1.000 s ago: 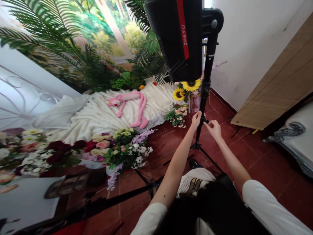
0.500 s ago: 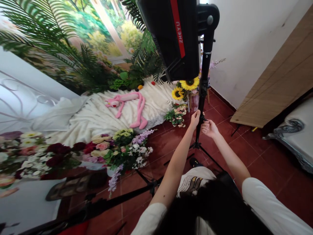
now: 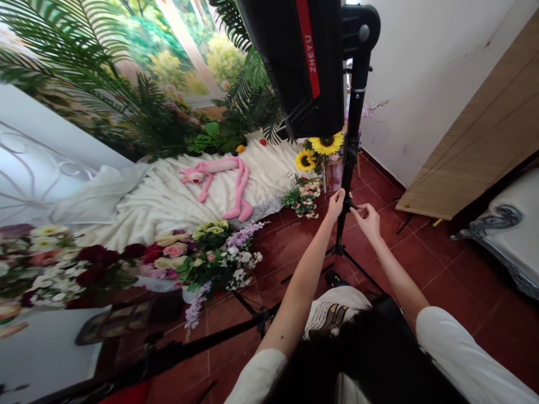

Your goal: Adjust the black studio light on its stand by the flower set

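Note:
A black light stand (image 3: 354, 112) rises in front of me, carrying a black studio light (image 3: 301, 67) with a red stripe marked ZHEYU. My left hand (image 3: 337, 203) is closed around the stand's pole, partway down. Just to its right, my right hand (image 3: 367, 217) pinches at the small black knob (image 3: 352, 207) on the side of the pole. The thumb and forefinger meet at the knob, and the other fingers are curled. Below my hands the stand's legs (image 3: 362, 270) spread over the floor.
A pink plush toy (image 3: 240, 191) lies on a cream blanket (image 3: 168, 196) to the left. Flower arrangements (image 3: 236, 264) line its near side. Another black stand (image 3: 202, 343) crosses the lower left. Sunflowers (image 3: 327, 144) are behind the pole; a wooden panel (image 3: 471, 129) leans at the right.
My right hand has turned at the knob, its wrist shifting slightly right and its fingers changing position. My left hand stays on the pole. The view has shifted very little.

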{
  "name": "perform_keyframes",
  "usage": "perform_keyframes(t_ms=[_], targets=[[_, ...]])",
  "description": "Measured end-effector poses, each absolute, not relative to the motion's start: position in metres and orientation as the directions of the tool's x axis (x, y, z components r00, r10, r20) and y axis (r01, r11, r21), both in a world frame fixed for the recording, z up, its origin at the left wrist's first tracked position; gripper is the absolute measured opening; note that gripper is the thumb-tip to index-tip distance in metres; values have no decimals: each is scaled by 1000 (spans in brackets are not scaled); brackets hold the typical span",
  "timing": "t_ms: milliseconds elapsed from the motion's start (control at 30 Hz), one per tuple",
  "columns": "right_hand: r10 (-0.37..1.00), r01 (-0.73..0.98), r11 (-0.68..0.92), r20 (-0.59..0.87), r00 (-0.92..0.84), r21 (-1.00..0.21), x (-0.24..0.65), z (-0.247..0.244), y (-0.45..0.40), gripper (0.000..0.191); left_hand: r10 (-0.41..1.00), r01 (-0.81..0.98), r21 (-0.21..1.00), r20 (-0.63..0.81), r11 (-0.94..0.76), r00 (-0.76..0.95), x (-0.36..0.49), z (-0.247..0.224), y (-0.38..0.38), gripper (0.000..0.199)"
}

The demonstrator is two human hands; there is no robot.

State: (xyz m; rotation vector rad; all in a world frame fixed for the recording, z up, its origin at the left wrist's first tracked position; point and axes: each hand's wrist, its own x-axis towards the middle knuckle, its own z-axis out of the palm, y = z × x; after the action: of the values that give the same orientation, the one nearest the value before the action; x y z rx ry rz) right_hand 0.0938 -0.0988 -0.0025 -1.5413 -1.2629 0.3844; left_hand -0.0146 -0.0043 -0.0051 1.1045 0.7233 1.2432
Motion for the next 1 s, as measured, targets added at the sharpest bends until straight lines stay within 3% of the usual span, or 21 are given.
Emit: perform_keyframes(t_ms=[133, 300, 500, 667, 867, 1000], targets=[[840, 586, 101, 384, 384, -804, 96, 1, -92, 44, 966, -349, 936, 131, -47, 221, -15, -5, -5, 59], [873, 533, 4, 263, 411, -846, 97, 2, -85, 49, 965, -383, 923, 131, -36, 226, -16, -4, -6, 58], [935, 150, -37, 18, 353, -988, 97, 4, -75, 57, 965, -458, 888, 76, 49, 251, -14, 1, -8, 55], [940, -63, -172, -183, 288, -983, 97, 11, -75, 52, 961, -483, 873, 73, 68, 266, -11, 0, -5, 67], [935, -117, -136, -167, 312, -984, 89, 8, -78, 55, 991, -314, 949, 10, 33, 133, -7, -9, -7, 59], [839, -50, 43, 8, 545, -998, 65, -7, -82, 53, 989, -183, 972, 149, -144, 15, -17, -25, -32, 43]])
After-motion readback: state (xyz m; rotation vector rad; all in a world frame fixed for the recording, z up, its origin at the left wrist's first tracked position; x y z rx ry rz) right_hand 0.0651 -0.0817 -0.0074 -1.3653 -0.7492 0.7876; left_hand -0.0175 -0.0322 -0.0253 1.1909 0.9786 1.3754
